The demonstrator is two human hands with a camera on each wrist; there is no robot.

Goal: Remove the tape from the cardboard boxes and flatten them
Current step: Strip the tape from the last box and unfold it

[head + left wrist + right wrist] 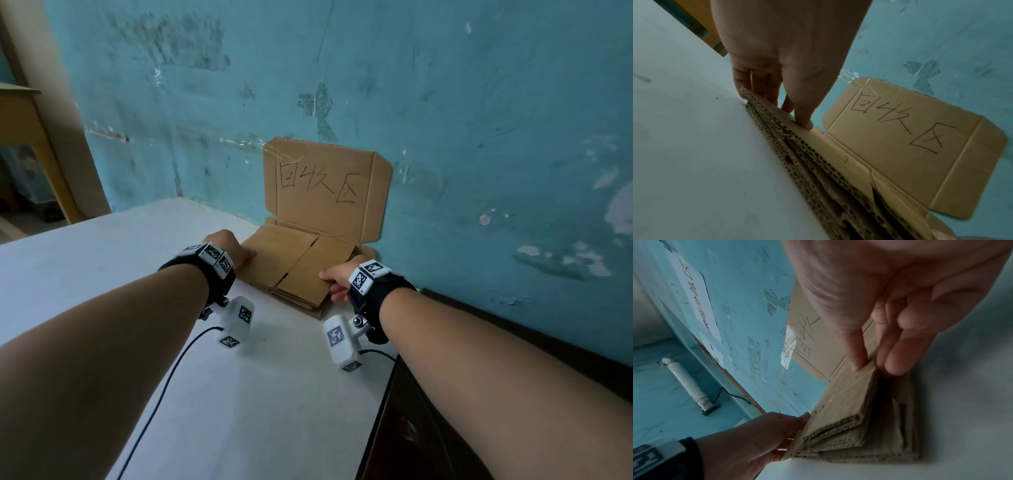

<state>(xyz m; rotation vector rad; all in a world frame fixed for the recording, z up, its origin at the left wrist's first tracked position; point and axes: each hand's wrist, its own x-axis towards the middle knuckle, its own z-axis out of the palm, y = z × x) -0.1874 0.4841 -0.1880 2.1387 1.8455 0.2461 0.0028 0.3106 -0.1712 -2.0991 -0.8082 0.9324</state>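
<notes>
A flattened brown cardboard box [298,263] lies on top of a stack of flat cardboard [310,305] at the far right of the white table [137,260], against the wall. My left hand [236,250] grips its left edge, thumb on top [806,125] and fingers underneath. My right hand [334,281] pinches the near right edge between thumb [857,365] and fingers. In the right wrist view the held top layer [846,399] is lifted a little off the stack's corrugated edges [838,449]. No tape shows on the held box.
A cardboard sign [322,185] with handwritten characters is fixed to the blue wall behind the stack with clear tape [849,76]. The table's right edge [387,394] drops to a dark gap. Wooden furniture [20,120] stands at the far left.
</notes>
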